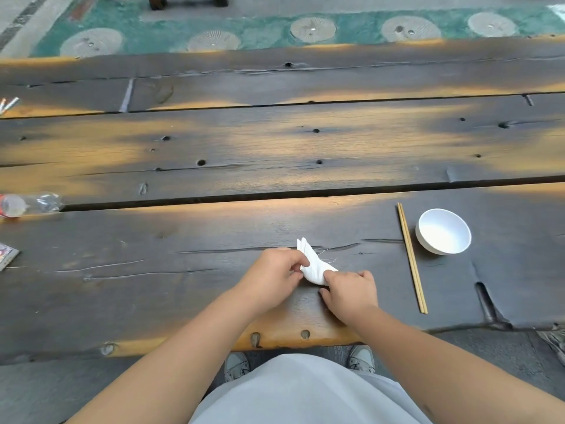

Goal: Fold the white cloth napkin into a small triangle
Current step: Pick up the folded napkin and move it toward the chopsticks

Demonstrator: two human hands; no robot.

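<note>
Setting: dark plank counter (275, 148) with worn tan patches; teal patterned floor beyond its far edge.
Napkin: white cloth napkin (313, 267), folded small with a pointed tip aimed toward 11 o'clock, lies near the counter's near edge, between both hands.
Left hand: left hand (272, 270) sits at 9 o'clock of the napkin, grip narrow, thumb and fingers pinching its left edge.
Right hand: right hand (351, 290) sits at 4 o'clock of the napkin, fingers curled over its lower right corner, holding it against the counter.
Chopsticks: wooden chopsticks (412, 258) lie paired at 3 o'clock of the napkin, well apart.
Bowl: white bowl (443, 231) stands upright just beside the chopsticks, on their far side.
Bottle: clear plastic bottle (27, 204) lies on its side at the left edge.
</note>
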